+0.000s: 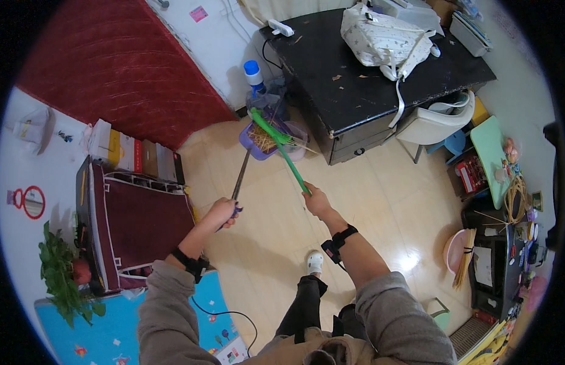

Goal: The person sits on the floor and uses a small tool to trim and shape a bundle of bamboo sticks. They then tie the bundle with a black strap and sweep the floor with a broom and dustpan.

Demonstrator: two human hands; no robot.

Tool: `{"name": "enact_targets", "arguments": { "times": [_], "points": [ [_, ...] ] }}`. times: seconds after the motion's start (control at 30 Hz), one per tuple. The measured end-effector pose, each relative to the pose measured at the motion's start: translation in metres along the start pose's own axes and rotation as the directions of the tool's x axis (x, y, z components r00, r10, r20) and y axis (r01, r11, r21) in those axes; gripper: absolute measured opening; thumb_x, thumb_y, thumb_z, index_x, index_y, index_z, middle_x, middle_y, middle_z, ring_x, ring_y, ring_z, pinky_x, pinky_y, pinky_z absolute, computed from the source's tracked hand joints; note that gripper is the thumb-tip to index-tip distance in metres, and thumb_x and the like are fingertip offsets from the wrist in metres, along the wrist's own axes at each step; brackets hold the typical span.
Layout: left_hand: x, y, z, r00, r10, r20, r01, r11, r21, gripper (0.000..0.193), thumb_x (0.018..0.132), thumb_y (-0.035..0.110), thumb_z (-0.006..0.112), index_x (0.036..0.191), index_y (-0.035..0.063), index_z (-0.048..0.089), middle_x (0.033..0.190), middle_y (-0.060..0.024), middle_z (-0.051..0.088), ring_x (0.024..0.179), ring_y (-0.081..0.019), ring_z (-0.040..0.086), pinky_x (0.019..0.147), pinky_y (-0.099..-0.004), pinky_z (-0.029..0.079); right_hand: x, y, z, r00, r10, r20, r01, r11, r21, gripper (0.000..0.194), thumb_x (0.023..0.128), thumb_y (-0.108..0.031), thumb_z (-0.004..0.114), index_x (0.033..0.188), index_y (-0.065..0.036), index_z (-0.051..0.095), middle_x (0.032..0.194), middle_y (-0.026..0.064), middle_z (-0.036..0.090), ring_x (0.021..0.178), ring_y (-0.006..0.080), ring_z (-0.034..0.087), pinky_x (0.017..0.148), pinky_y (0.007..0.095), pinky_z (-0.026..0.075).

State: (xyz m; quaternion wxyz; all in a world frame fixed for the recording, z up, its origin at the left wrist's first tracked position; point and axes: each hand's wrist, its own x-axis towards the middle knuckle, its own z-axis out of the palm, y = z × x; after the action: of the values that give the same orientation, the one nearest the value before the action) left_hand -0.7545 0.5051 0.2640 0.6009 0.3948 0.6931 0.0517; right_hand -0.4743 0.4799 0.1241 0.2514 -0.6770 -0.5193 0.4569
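Note:
My left hand (224, 213) grips the dark pole of a purple dustpan (258, 155), which is raised out in front of me. Dry straw-like scraps (263, 138) lie in the pan. In my right hand (317, 199) is the green handle of a broom (289, 159). The green broom head lies across the pan, over the scraps, and a few pale stalks stick out on its right. What the bristles touch cannot be made out.
Behind the dustpan stand a water bottle with a blue-topped pump (253, 73) and a pale tub (298, 137). A black desk (328, 59) bears a white backpack (383, 41). A maroon-covered cabinet (145, 214) is at left; a pink basin (453, 248) and stalk bundle (465, 260) are at right.

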Motion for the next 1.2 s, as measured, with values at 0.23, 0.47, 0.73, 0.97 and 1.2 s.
{"name": "enact_targets", "arguments": {
  "times": [0.23,0.47,0.73,0.97,1.2],
  "points": [
    [0.087,-0.043,-0.002,0.897,0.441,0.032,-0.254,0.455,0.854,0.036,0.091,0.027,0.045,0.083,-0.0070,0.054,0.077,-0.0234,0.063,0.063,-0.0246,0.062,0.053,-0.0365,0.048,0.020,0.007,-0.002,0.933,0.325,0.152,-0.359,0.844,0.399,0.043,0.093,-0.024,0.053,0.135,-0.019,0.046,0.057,0.0043,0.050,0.043,0.0146,0.047,0.037,0.0316,0.041],
    [0.100,-0.049,0.012,0.838,-0.014,0.545,-0.533,-0.231,0.814,0.035,0.089,0.026,0.051,0.087,-0.0085,0.055,0.078,-0.0248,0.064,0.077,-0.0373,0.065,0.072,-0.0463,0.052,0.016,0.009,-0.014,0.918,0.391,0.061,-0.382,0.838,0.390,0.042,0.094,-0.024,0.052,0.135,-0.019,0.046,0.053,0.0013,0.047,0.040,0.0128,0.044,0.036,0.0303,0.038],
    [0.093,-0.090,0.047,0.969,0.107,-0.223,0.095,0.669,0.737,0.046,0.088,0.015,0.047,0.122,-0.0120,0.032,0.092,-0.0255,0.064,0.084,-0.0400,0.065,0.078,-0.0477,0.052,0.006,0.018,-0.029,0.928,0.371,0.038,-0.359,0.859,0.366,0.042,0.094,-0.023,0.053,0.135,-0.019,0.046,0.052,-0.0001,0.045,0.039,0.0115,0.041,0.035,0.0298,0.036],
    [0.080,-0.114,0.040,0.960,0.155,-0.234,0.129,0.498,0.858,0.050,0.086,0.012,0.051,0.125,-0.0105,0.031,0.096,-0.0248,0.063,0.081,-0.0364,0.066,0.069,-0.0422,0.055,-0.020,0.017,-0.033,0.902,0.425,0.078,-0.417,0.811,0.411,0.042,0.095,-0.022,0.052,0.136,-0.019,0.045,0.051,-0.0011,0.042,0.038,0.0100,0.039,0.034,0.0286,0.034],
    [0.089,-0.146,0.038,0.922,0.281,-0.266,0.132,0.420,0.898,0.045,0.088,0.012,0.049,0.125,-0.0076,0.032,0.089,-0.0193,0.063,0.076,-0.0343,0.067,0.067,-0.0407,0.056,-0.045,0.014,-0.033,0.893,0.436,0.111,-0.434,0.769,0.469,0.042,0.096,-0.023,0.050,0.137,-0.019,0.044,0.051,-0.0029,0.041,0.039,0.0074,0.037,0.034,0.0258,0.031]
  ]
}}
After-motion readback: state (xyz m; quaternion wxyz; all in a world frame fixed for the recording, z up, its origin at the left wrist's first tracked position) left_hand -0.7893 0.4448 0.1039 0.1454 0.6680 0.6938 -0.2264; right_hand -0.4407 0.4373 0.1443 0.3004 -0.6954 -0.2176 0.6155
